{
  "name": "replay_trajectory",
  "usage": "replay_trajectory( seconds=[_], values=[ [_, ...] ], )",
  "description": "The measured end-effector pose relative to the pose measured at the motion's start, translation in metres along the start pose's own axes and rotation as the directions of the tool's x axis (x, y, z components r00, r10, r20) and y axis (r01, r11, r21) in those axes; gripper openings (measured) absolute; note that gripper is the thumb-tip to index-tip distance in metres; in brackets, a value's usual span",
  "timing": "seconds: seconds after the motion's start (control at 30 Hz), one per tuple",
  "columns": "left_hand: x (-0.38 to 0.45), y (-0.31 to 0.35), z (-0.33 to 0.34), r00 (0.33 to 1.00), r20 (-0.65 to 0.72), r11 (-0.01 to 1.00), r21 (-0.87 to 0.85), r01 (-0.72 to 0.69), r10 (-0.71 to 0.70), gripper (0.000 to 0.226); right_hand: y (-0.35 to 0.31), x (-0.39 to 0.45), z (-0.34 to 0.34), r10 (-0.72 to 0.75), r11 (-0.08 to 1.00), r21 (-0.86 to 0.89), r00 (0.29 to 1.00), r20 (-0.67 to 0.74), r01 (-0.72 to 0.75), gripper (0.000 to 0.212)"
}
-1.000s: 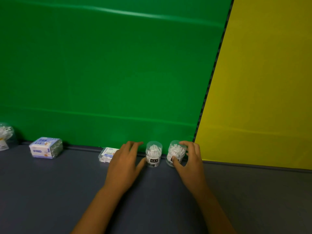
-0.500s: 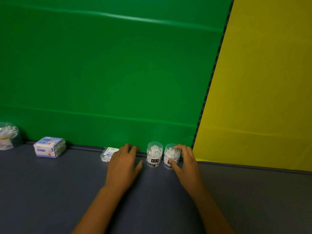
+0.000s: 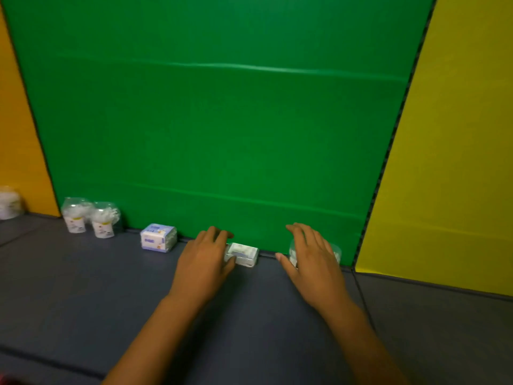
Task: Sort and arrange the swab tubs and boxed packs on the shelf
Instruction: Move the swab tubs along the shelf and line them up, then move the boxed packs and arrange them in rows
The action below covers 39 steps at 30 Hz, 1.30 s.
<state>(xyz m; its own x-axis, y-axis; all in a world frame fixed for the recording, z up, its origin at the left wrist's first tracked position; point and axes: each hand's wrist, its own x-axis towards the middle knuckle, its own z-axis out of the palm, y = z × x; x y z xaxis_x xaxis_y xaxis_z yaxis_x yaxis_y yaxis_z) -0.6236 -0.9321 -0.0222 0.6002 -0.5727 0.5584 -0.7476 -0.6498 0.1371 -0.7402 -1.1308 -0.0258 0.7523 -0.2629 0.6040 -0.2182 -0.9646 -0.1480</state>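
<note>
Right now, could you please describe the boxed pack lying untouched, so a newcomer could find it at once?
Start at the green back panel and follow its bottom edge along the dark shelf. Left of the left hand lies a white and blue boxed pack, alone. Unlike the clear-wrapped pack at that hand's fingers, nothing touches it, and the swab tubs further left are round.

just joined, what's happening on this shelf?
A person is sorting swab goods along the back of a grey shelf. The left hand grips a small clear pack at its left end. The right hand lies over the swab tubs by the green wall, mostly hiding them. Further left stand a boxed pack and two more tubs.
</note>
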Motion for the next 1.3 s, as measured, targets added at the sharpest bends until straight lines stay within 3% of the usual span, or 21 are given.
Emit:
replay_trajectory(
  seconds=[0.4,0.83,1.3],
  values=[
    [-0.121,-0.137,-0.133,0.984,-0.03,0.969,0.173,0.176,-0.174,0.046,-0.195,-0.023,-0.009,-0.162,0.987,0.026,0.976,0.148,0.16,0.06],
    [-0.255,-0.246,-0.254,0.93,-0.062,0.895,0.258,0.365,-0.361,0.047,-0.383,-0.053,-0.014,-0.339,0.928,0.232,0.917,0.21,0.291,0.06],
    [-0.296,-0.378,-0.285,0.828,-0.161,0.746,0.368,0.555,-0.537,0.043,-0.525,0.016,0.072,-0.513,0.824,0.367,0.844,0.158,0.432,0.056]
  ],
)
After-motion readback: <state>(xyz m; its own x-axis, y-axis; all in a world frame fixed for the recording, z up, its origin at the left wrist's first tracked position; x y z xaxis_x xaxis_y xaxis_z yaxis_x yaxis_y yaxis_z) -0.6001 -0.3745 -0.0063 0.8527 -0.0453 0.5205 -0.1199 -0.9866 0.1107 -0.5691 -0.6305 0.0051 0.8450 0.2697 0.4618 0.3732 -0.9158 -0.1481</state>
